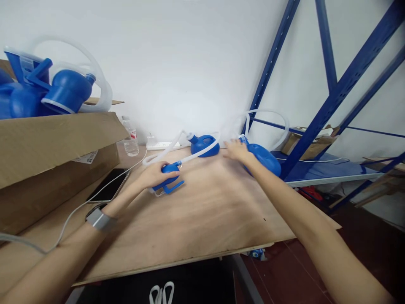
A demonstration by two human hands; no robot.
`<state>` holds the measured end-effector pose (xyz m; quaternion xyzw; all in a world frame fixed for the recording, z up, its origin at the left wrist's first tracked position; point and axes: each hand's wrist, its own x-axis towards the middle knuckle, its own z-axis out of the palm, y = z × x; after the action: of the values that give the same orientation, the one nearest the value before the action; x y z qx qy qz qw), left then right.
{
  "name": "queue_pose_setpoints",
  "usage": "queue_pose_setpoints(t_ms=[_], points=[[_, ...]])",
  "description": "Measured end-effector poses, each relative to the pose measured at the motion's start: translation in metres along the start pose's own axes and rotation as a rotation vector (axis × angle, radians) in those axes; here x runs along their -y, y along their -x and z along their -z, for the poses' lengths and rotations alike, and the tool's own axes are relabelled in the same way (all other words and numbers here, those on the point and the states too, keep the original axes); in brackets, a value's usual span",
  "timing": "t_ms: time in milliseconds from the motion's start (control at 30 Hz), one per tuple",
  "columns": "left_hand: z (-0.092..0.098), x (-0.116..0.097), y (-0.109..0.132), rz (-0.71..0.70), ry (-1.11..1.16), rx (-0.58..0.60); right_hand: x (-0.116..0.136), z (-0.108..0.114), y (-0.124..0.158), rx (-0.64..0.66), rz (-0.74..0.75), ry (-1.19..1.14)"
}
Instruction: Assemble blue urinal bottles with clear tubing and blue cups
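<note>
My left hand [154, 174] is closed around a blue plastic cup-like piece [171, 169] with a flat blue handle, just over the wooden table. A clear white hose [199, 155] runs from its neck. Behind it a blue jug-shaped bottle [205, 145] with a loop handle and a capped spout rests near the wall. My right hand [236, 148] is slightly blurred, its fingers stretched out to the left in front of a second blue bottle's neck. That bottle's body [264, 158] lies partly behind my right forearm, and its hose arcs up behind.
On the left stands an open cardboard box [60, 139] heaped with blue bottles and cups [68, 90]. Beside it are a tablet [109, 185], a water bottle [130, 139] and a white power strip [163, 145]. A blue metal rack [332, 97] borders the right side. A white cable crosses my left forearm.
</note>
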<state>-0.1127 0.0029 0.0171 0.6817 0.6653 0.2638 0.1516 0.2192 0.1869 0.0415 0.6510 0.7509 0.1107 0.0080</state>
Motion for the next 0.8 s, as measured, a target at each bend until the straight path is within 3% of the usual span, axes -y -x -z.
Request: queue_pose_setpoints(t_ms=[133,267,400,567,800], points=[[0.001,0.026,0.004,0.062,0.046,-0.186,0.079,-0.022,-0.026,0.021,0.094,-0.051],[0.009,0.047,0.000,0.168,0.207,-0.293,0.125,-0.037,-0.060,-0.168,0.113,-0.182],[0.009,0.057,-0.001,0.158,0.300,-0.336,0.134,-0.043,-0.086,-0.188,0.104,-0.350],[0.006,0.060,-0.002,0.132,0.396,-0.348,0.129,-0.043,-0.097,-0.209,0.242,-0.189],[0.000,0.068,-0.004,0.142,0.375,-0.359,0.128,-0.028,-0.104,-0.254,0.260,-0.102]])
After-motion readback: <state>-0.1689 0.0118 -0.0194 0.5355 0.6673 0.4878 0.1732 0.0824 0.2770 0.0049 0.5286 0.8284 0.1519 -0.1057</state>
